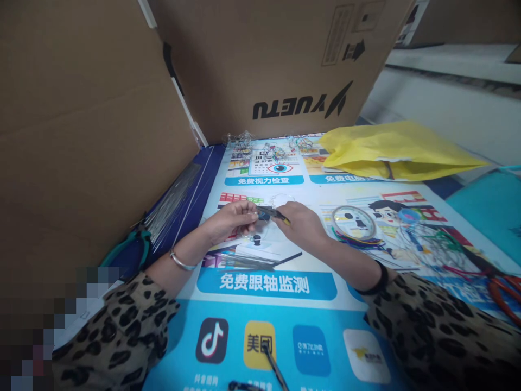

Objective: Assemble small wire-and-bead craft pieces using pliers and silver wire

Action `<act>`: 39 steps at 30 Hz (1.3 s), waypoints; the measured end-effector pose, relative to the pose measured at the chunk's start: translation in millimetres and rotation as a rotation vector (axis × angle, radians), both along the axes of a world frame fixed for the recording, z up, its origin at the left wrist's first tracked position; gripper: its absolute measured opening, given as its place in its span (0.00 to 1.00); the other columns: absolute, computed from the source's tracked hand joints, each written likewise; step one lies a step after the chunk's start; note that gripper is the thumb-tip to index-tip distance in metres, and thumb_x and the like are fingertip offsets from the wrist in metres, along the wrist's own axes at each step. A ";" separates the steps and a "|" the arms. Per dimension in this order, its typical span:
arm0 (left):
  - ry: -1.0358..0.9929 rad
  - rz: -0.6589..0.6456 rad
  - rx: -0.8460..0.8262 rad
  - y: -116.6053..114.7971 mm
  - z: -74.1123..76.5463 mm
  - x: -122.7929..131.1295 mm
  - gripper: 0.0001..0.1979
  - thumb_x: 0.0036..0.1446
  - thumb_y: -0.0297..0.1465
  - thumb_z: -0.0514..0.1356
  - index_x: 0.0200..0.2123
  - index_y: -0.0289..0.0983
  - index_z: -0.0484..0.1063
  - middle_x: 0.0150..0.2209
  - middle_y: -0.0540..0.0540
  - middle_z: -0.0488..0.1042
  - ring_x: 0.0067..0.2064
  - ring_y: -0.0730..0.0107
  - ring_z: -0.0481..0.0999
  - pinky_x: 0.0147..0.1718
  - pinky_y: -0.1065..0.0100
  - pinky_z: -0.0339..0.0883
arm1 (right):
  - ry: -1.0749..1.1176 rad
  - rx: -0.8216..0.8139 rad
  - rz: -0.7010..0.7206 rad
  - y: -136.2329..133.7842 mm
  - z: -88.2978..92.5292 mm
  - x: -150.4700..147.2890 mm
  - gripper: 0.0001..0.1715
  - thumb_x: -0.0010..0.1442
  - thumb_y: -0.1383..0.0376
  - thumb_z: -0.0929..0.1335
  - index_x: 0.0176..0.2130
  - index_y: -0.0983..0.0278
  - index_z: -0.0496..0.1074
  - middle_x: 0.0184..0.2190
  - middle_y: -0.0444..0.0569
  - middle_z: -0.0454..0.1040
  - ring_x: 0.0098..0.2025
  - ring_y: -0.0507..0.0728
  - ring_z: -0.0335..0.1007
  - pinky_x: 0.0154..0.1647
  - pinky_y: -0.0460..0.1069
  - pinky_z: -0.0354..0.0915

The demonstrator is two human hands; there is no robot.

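Note:
Near the middle of the printed sheet, my left hand (236,218) pinches a thin, clear or wire-like piece, too fine to make out well. My right hand (301,224) is closed around small pliers (273,212) with dark jaws and a yellow-and-black handle. The jaws point left and meet the piece at my left fingertips. Fine wire loops show just behind the pliers. Below my hands, a bunch of thin grey wires (248,263) lies on the sheet. A clear round spool (354,222) rests to the right of my right hand, with coloured cords beside it.
Cardboard walls (277,65) stand behind and at the left. Teal-handled pliers (136,247) and loose wires (175,201) lie at the left. A yellow bag (391,152) is at the back right, orange-handled scissors (502,293) at the right edge, and a dark tool (274,366) at the front.

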State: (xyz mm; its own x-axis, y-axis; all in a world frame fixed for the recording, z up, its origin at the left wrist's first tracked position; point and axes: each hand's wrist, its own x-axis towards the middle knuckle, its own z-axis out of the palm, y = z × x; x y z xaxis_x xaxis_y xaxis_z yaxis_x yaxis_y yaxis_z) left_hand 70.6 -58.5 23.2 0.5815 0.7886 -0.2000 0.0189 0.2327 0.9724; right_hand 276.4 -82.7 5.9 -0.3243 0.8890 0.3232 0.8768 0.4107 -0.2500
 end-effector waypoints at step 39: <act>0.004 0.054 -0.061 0.2 1.6 3.4 0.06 0.50 0.29 0.61 0.30 0.32 0.67 0.24 0.47 0.73 0.20 0.78 0.71 0.16 0.78 0.61 | -0.033 0.029 0.019 -2.0 0.7 0.6 0.10 0.59 0.60 0.63 0.36 0.63 0.71 0.33 0.49 0.72 0.39 0.56 0.65 0.35 0.47 0.58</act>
State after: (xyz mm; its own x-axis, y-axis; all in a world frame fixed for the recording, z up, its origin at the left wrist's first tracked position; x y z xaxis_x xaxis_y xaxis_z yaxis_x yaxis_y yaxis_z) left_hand 73.9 -58.3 24.9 0.5375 0.8050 -0.2511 0.0089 0.2923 0.9563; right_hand 277.0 -84.7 6.6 -0.3517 0.8733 0.3371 0.8766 0.4335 -0.2087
